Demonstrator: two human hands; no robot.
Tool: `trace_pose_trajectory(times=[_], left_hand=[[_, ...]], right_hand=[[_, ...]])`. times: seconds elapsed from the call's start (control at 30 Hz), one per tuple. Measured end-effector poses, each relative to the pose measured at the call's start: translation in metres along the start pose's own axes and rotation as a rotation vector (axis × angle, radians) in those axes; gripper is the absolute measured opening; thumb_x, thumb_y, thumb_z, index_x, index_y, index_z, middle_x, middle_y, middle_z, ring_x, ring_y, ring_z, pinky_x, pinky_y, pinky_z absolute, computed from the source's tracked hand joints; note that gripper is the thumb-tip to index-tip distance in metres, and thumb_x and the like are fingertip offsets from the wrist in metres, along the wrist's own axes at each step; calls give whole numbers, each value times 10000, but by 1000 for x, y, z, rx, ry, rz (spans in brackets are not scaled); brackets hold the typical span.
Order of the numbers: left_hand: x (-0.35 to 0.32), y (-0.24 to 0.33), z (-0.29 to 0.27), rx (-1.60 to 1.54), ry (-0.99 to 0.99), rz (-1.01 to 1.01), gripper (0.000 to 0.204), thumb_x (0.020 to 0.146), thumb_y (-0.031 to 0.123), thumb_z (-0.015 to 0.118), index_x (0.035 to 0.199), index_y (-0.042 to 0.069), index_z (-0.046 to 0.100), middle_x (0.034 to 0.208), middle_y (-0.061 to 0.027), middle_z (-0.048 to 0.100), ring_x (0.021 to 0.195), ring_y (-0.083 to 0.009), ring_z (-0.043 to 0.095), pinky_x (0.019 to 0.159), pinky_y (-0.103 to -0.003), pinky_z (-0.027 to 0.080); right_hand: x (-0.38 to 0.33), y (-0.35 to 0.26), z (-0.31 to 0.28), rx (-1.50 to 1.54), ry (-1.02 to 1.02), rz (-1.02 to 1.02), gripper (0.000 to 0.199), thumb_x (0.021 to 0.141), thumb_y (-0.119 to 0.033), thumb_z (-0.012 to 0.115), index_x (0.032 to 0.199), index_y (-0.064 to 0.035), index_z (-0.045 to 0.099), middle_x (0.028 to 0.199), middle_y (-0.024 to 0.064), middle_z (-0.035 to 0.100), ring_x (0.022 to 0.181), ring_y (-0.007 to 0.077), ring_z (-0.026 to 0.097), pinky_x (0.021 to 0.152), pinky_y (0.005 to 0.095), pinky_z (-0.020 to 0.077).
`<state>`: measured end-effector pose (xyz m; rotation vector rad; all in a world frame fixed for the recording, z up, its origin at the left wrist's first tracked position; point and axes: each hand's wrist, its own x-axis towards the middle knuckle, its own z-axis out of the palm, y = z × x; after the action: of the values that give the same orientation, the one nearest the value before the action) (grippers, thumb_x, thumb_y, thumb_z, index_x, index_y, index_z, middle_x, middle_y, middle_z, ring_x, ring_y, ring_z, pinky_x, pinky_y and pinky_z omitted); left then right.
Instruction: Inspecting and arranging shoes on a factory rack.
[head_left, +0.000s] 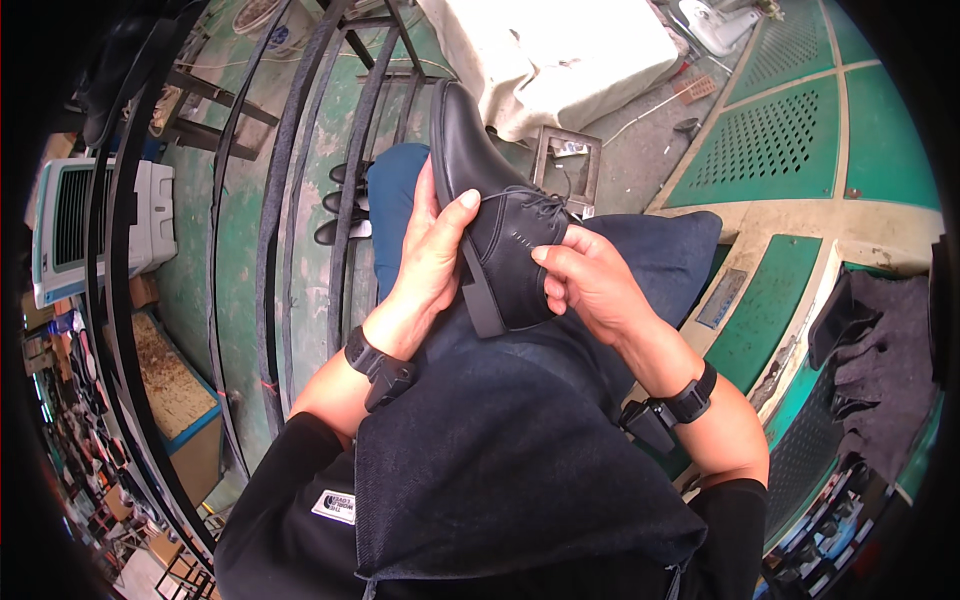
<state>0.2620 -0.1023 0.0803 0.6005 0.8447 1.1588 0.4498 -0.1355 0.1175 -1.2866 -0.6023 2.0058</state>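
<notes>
A black leather lace-up shoe [478, 150] is held over my lap, its toe pointing away from me and its heel toward me. My left hand [433, 240] is closed round the sole side, with the thumb on the upper near the laces. My right hand [590, 280] grips the shoe's collar at the ankle opening, thumb outside and fingers partly hidden inside. Dark laces [540, 203] are tied at the front of the opening. A dark denim apron [520, 450] covers my lap below the shoe.
Dark metal rack bars [285, 200] stand close on my left. More black shoes [345, 203] sit on the floor behind them. A green machine with perforated panels [770, 140] is at the right. A white cloth-covered surface [560, 50] lies ahead, near a small metal frame [567, 165].
</notes>
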Motion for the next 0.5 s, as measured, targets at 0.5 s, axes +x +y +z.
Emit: trace_pose_trajectory(times=[0.5], left_hand=[[-2, -2, 1, -6, 8, -3, 780, 891, 240, 700, 1505, 72, 249, 1377, -113, 462, 1246, -218, 490, 1056, -369, 418]], right_hand=[[5, 5, -5, -63, 48, 14, 168, 923, -191, 637, 839, -77, 546, 634, 2, 534, 529, 77, 496, 471, 223, 405]])
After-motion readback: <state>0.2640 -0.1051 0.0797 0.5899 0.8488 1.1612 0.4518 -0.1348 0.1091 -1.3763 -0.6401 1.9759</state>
